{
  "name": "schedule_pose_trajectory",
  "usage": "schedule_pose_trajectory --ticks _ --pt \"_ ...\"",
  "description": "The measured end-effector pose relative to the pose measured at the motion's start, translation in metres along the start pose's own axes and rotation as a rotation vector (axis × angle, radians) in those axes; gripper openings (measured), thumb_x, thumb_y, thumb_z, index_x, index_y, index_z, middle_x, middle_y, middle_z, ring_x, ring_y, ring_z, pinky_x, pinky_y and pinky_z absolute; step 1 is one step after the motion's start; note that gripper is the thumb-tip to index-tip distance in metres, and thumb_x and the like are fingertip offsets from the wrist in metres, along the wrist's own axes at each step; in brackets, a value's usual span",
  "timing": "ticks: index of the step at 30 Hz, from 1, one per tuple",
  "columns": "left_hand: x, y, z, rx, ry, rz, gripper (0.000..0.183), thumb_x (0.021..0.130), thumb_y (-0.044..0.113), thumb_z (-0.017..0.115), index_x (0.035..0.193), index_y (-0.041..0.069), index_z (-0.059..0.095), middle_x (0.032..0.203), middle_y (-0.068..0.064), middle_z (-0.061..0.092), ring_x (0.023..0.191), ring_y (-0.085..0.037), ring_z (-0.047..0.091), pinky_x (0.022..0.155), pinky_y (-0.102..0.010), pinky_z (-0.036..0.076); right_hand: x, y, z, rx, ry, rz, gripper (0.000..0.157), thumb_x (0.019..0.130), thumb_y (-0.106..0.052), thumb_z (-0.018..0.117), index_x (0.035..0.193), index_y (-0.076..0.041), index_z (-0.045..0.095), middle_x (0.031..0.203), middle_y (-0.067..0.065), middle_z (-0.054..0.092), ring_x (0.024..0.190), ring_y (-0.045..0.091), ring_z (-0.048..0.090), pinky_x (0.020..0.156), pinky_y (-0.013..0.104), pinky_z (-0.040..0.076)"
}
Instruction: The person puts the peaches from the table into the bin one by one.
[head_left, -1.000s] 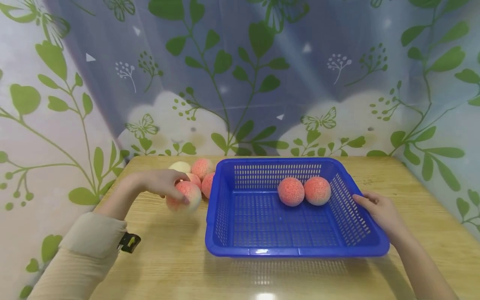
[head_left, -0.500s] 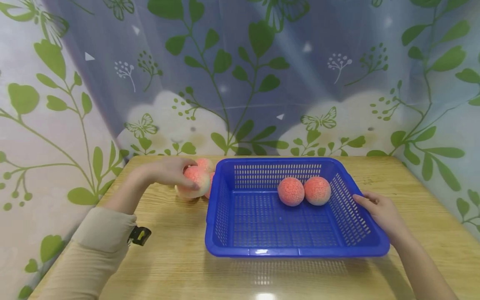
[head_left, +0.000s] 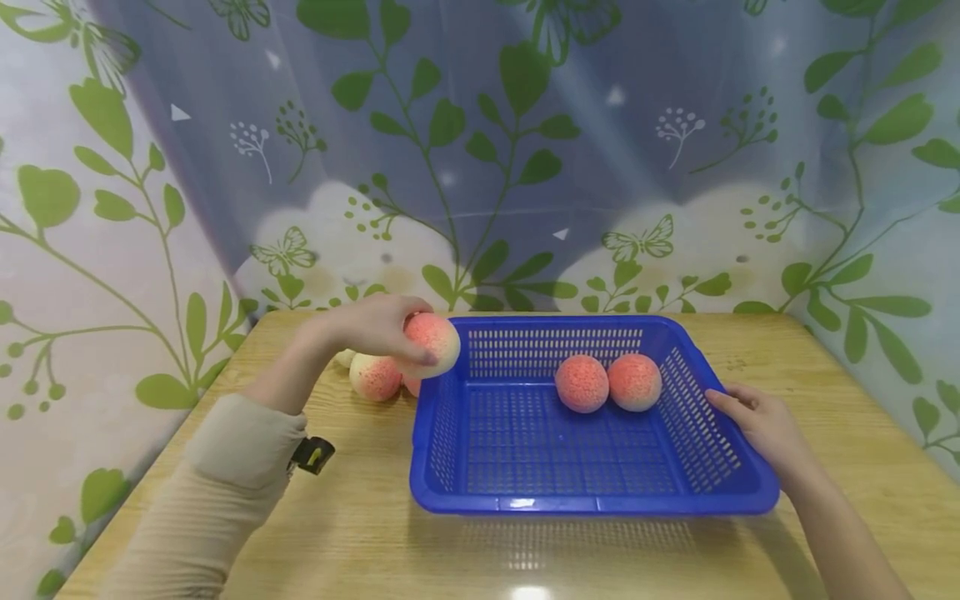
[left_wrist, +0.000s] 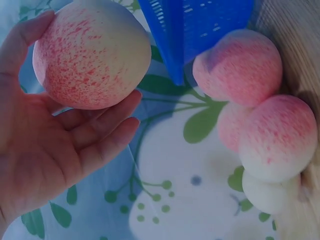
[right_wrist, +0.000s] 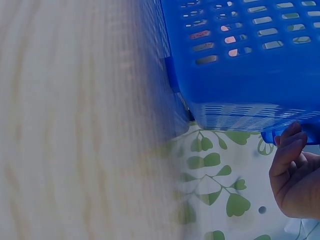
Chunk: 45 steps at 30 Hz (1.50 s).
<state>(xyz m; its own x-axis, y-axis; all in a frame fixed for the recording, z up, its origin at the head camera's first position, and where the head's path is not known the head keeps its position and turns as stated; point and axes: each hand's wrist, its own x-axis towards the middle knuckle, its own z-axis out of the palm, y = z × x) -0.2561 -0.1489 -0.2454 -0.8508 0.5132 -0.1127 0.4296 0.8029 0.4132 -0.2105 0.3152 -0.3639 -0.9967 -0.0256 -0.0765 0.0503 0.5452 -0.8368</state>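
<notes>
My left hand grips a round pink-and-cream peach, held up at the left rim of the blue plastic basket. In the left wrist view the thumb and fingers of the left hand lie around this peach. Inside the basket, toward the back right, two peaches sit side by side. My right hand holds the basket's right rim, thumb on top. From the right wrist, the fingers of the right hand curl under the rim.
Several more peaches lie on the wooden table just left of the basket, partly hidden by the left hand. They show as a cluster in the left wrist view, with a pale one at its end. A patterned cloth hangs behind the table.
My left hand has lifted the peach and carried it rightward from the cluster to the basket's left rim. The right hand and basket stay where they were.
</notes>
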Motion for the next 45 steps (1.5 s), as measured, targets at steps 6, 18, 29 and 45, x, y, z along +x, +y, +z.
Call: schedule_pose_trajectory --ticks 6,18,29,45 --pt "0.011 0.012 0.002 0.005 0.017 0.027 0.051 0.074 0.04 0.071 0.112 0.008 0.057 0.095 -0.002 0.061 0.082 -0.017 0.057 0.071 -0.033 0.047 0.0 0.001 -0.001 0.019 -0.001 -0.014 0.068 0.095 -0.042 0.047 0.133 0.013 0.036 0.094 0.007 0.065 0.073 0.007 0.061 0.063 0.028 0.052" --pt "0.039 0.041 0.009 0.12 0.032 -0.02 0.056 0.075 0.045 0.067 0.116 0.008 0.055 0.097 -0.003 0.06 0.087 -0.019 0.056 0.072 -0.034 0.046 0.001 0.002 -0.003 0.019 0.0 -0.002 0.069 0.095 -0.042 0.047 0.134 0.014 0.034 0.098 0.01 0.064 0.074 0.005 0.06 0.064 0.026 0.051" --pt "0.06 0.063 0.015 0.113 0.01 -0.105 0.046 0.075 0.044 0.066 0.099 0.006 0.056 0.092 -0.005 0.058 0.082 -0.019 0.054 0.067 -0.031 0.045 -0.001 0.001 -0.005 0.047 -0.001 0.005 0.071 0.094 -0.045 0.047 0.134 0.013 0.035 0.094 0.004 0.064 0.075 0.006 0.061 0.065 0.028 0.052" --pt "0.083 0.082 0.032 0.119 0.004 -0.143 0.036 0.075 0.045 0.065 0.07 0.015 0.046 0.072 0.0 0.048 0.066 -0.015 0.045 0.059 -0.026 0.041 0.002 0.001 0.0 -0.015 -0.006 0.016 0.072 0.095 -0.045 0.046 0.135 0.014 0.033 0.107 0.019 0.061 0.076 0.005 0.059 0.065 0.025 0.05"
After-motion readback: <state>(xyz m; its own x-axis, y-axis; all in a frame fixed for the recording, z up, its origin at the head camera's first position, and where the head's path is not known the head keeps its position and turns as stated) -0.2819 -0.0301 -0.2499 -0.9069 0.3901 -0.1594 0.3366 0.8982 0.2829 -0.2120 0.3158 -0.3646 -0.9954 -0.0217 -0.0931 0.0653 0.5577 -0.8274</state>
